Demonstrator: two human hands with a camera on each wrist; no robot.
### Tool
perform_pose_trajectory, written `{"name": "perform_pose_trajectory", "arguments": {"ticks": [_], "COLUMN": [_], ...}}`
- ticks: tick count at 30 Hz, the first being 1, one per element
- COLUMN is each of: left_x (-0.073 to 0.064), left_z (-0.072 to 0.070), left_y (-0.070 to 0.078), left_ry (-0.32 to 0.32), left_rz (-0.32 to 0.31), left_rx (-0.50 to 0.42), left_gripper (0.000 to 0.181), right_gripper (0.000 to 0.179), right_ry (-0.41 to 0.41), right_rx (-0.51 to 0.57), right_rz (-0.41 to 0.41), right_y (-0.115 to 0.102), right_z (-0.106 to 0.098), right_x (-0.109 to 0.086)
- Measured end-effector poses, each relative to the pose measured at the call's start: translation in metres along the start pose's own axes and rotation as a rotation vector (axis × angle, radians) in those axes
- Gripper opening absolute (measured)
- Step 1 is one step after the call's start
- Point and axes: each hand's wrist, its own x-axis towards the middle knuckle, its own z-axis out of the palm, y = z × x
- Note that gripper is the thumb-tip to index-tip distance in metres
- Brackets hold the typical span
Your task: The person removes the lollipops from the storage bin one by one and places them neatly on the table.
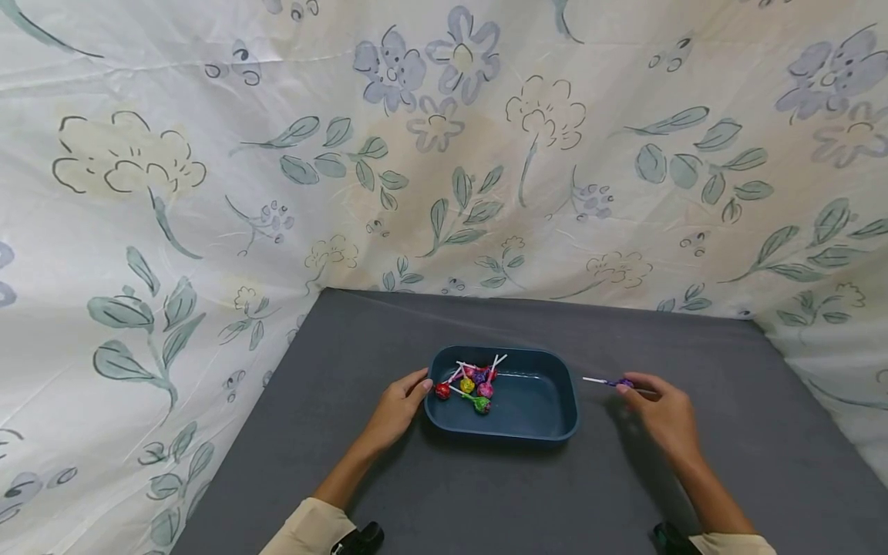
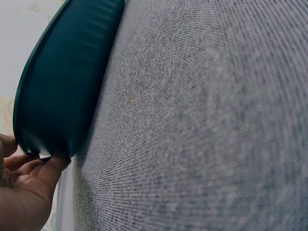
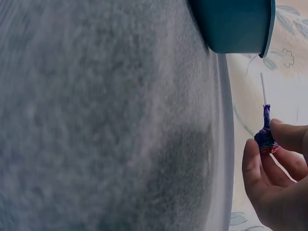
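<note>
A dark blue rectangular tray (image 1: 534,397) with rounded corners rests on the grey cloth. Several wrapped lollipops lie heaped in its left half, among them a green one (image 1: 482,405), a red one (image 1: 442,391) and a yellow one (image 1: 468,385). At the tray's left end, my left hand (image 1: 395,412) grips it, thumb at the rim and fingers against the outer wall (image 2: 53,96). Right of the tray, my right hand (image 1: 662,412) pinches a purple-wrapped lollipop (image 3: 266,137) by its candy head. Its white stick points left toward the tray.
Grey cloth (image 1: 486,501) covers the table. A floral curtain (image 1: 444,193) hangs behind the table and along its sides. Both forearms wear light sleeves, with a dark band (image 1: 357,539) at the left wrist.
</note>
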Motion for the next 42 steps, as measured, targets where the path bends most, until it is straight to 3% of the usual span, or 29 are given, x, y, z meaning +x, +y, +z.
{"name": "perform_pose_trajectory", "arguments": {"ticks": [14, 22, 32, 42], "left_x": [-0.001, -0.001, -0.002, -0.002], "left_z": [0.000, 0.000, -0.001, -0.001], "left_y": [0.000, 0.001, 0.001, 0.002], "left_ry": [-0.007, -0.007, -0.005, -0.008], "left_rz": [0.002, -0.003, -0.008, -0.010], "left_rx": [0.012, -0.005, 0.002, 0.016], "left_gripper": [0.046, 0.047, 0.047, 0.049], "right_gripper": [0.041, 0.041, 0.039, 0.042], "right_ry": [-0.021, -0.033, -0.054, -0.073], "right_rx": [-0.028, -0.118, -0.186, -0.186], "right_rz": [0.027, 0.050, 0.061, 0.064], "right_y": [0.016, 0.023, 0.025, 0.024], "right_z": [-0.008, -0.009, -0.009, -0.011], "right_x": [0.008, 0.010, 0.014, 0.016]}}
